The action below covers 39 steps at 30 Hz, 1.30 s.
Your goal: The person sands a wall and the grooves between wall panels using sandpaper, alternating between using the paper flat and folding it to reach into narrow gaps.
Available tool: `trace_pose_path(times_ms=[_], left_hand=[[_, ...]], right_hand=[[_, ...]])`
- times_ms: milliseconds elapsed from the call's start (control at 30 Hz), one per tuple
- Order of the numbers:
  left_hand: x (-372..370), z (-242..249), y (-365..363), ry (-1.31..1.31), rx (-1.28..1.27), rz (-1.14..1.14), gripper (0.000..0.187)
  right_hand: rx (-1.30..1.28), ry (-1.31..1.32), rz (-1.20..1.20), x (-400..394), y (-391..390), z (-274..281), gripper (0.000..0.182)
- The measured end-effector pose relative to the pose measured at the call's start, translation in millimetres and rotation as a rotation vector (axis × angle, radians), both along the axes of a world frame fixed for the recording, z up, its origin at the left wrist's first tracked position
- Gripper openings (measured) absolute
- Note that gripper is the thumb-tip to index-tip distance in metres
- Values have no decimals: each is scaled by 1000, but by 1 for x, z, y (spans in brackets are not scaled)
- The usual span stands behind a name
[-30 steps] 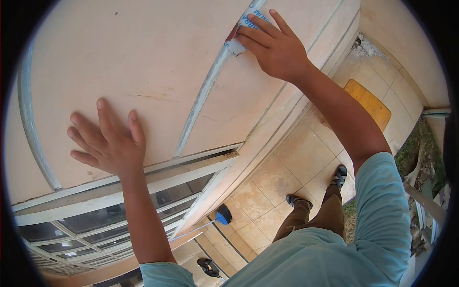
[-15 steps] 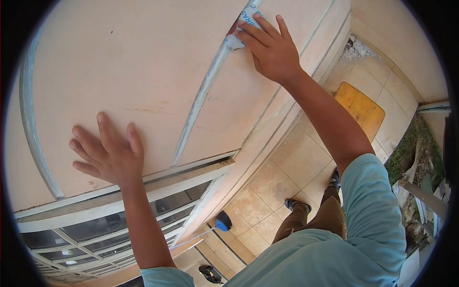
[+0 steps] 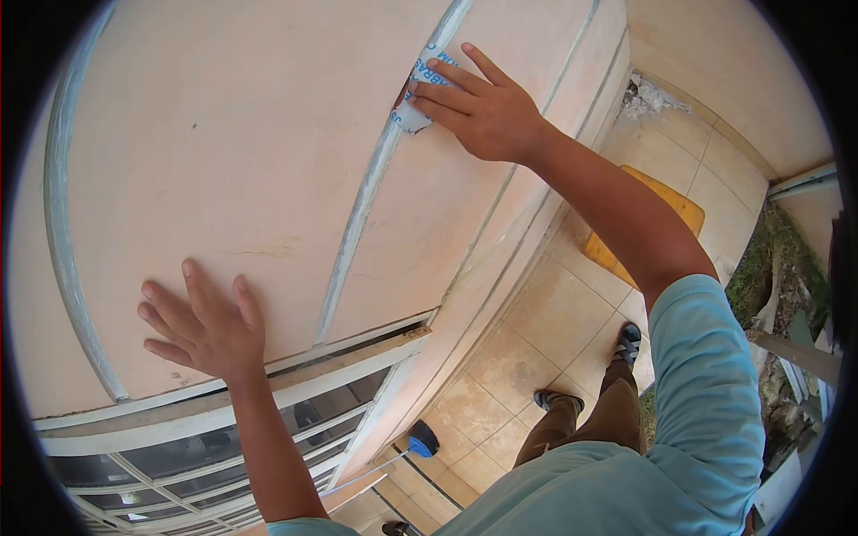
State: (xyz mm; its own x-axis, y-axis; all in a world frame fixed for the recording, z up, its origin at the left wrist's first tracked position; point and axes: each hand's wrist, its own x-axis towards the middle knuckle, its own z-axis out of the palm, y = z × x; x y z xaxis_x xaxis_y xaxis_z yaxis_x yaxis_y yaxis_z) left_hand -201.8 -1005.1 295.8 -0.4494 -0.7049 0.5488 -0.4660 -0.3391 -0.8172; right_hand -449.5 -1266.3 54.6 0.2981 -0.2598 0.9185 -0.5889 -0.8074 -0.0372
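My right hand (image 3: 496, 112) presses a piece of sandpaper (image 3: 431, 79) onto a grey vertical strip (image 3: 357, 219) in the pale pink wall. The sandpaper has a white back with blue print, and its reddish-brown side shows along the left edge. My fingertips lie over it, fingers somewhat spread. Lower left, my left hand (image 3: 210, 322) rests flat on the wall (image 3: 259, 134) with fingers spread, holding nothing. It is between that strip and another grey strip (image 3: 63, 205) farther left.
Below the wall panel runs a white window frame (image 3: 223, 406) with louvred panes. A yellow stool (image 3: 666, 192) stands on the tiled floor (image 3: 563, 304) behind my right arm. A blue-and-black broom (image 3: 423, 439) lies near the window. Debris (image 3: 657, 96) is heaped in the corner.
The camera view has tilted, so wall and hands appear lower. My right hand with the sandpaper stays on the upper part of the strip; my left hand stays flat on the wall.
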Motion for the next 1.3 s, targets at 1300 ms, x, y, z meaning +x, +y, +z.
trace_pose_path(times_ms=[1300], left_hand=[[-1,-2,-1,9,-27,47,58]], right_hand=[[149,-184,234,79,140,20,15]])
